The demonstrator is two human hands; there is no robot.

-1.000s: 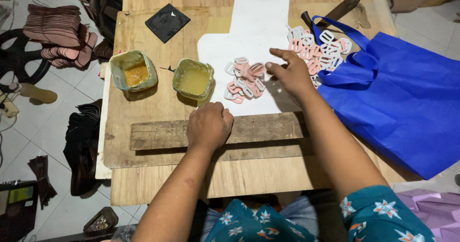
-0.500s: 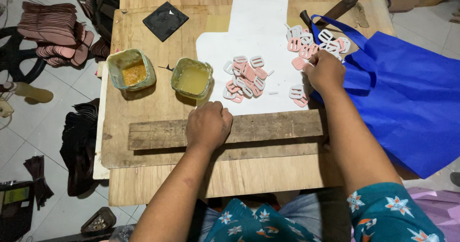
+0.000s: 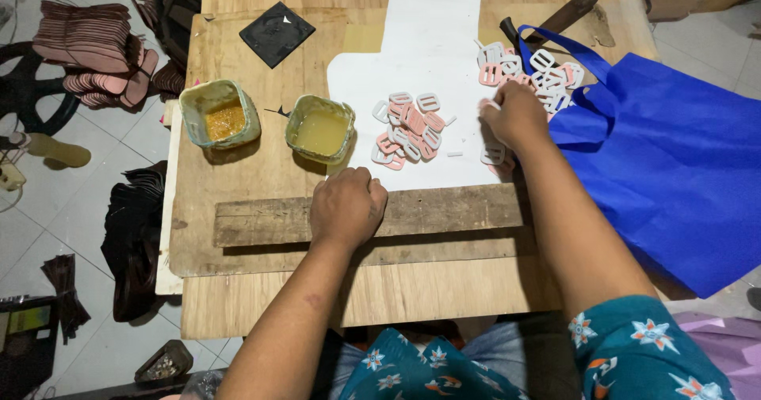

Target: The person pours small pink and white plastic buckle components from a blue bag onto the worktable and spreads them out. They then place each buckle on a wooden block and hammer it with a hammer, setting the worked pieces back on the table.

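The left hand (image 3: 346, 207) is resting as a closed fist on the wooden strip (image 3: 444, 210), fingers curled together. At its 2 o'clock, the right hand (image 3: 515, 117) is pressing spread fingers onto pink and white buckles (image 3: 493, 156) lying on the white sheet (image 3: 428, 43), beside the blue bag (image 3: 674, 162).

A small craft workshop: glue pots (image 3: 320, 129) on a worn wooden workboard (image 3: 238, 233) (cut pieces (image 3: 91, 51) stacked nearby).
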